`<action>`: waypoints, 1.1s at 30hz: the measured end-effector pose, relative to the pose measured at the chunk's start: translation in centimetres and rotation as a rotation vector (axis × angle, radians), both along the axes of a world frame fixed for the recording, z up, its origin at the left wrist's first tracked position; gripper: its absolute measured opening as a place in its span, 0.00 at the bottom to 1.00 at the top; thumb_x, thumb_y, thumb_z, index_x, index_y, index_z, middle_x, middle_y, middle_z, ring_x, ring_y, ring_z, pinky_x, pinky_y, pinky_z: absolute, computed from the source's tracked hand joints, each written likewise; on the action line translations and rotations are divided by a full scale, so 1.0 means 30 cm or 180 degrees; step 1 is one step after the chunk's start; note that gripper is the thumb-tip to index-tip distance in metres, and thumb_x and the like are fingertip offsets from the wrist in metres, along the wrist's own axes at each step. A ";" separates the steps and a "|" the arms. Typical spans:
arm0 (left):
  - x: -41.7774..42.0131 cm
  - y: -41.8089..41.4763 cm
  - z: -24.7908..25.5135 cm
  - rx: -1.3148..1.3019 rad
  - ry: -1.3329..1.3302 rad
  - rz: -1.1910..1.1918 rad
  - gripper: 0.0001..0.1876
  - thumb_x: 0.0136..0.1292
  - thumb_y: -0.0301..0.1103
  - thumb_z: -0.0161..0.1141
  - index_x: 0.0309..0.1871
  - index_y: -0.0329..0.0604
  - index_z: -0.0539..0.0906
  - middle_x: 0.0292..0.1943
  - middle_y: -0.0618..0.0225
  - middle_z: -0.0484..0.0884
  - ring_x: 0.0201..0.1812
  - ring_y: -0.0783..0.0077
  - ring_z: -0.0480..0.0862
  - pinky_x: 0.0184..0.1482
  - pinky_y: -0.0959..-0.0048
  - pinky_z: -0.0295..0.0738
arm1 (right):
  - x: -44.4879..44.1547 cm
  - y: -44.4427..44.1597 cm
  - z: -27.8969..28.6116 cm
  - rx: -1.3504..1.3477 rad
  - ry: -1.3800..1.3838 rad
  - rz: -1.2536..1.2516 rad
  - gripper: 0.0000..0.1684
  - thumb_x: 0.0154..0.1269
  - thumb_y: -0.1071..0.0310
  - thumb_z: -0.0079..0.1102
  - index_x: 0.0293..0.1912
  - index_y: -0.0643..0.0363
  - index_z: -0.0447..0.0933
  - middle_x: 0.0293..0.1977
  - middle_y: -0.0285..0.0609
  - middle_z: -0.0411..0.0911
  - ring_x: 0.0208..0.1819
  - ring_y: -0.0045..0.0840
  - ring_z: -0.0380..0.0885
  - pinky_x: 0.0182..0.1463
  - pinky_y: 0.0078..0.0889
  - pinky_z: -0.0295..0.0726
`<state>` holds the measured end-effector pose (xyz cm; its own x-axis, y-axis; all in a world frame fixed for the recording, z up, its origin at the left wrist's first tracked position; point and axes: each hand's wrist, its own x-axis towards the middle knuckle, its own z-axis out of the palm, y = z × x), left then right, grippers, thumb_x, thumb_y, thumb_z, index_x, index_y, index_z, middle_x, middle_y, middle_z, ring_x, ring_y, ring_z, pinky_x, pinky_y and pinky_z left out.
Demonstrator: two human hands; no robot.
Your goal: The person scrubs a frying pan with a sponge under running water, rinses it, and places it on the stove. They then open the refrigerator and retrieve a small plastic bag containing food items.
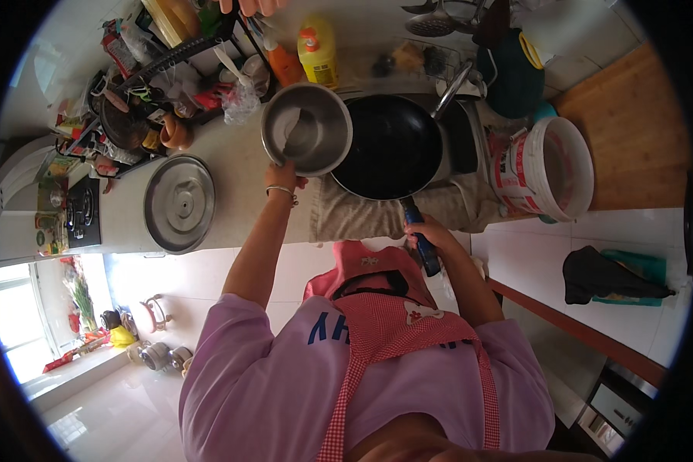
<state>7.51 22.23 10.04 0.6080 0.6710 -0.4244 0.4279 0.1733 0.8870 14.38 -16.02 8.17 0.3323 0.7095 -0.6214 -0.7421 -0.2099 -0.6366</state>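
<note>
My left hand (282,178) grips the near rim of a round stainless steel bowl (317,133), which is held up with its inside facing the camera. The bowl overlaps the left edge of a black frying pan (390,147). My right hand (430,233) is closed around the pan's dark blue handle (423,245). The pan is over the sink area, its inside black, with a metal faucet (453,89) at its far right. A brown-grey cloth (346,216) lies along the counter edge below the pan. To the left, a round metal lid (179,204) rests on the counter.
A white plastic bucket (560,167) stands right of the sink beside a wooden board (629,127). Behind the bowl are a yellow pump bottle (317,52) and an orange bottle (284,64). A crowded black rack (173,58) stands at the back left; a gas stove (82,212) is farther left.
</note>
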 end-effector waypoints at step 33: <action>-0.425 0.153 -0.302 -0.2744 -0.1309 0.1447 0.14 0.67 0.39 0.57 0.48 0.37 0.79 0.43 0.55 0.85 0.33 0.65 0.83 0.31 0.76 0.78 | 0.057 0.149 -0.201 -0.1912 -0.2466 0.1821 0.34 0.54 0.39 0.66 0.37 0.67 0.81 0.28 0.47 0.83 0.25 0.30 0.83 0.33 0.31 0.84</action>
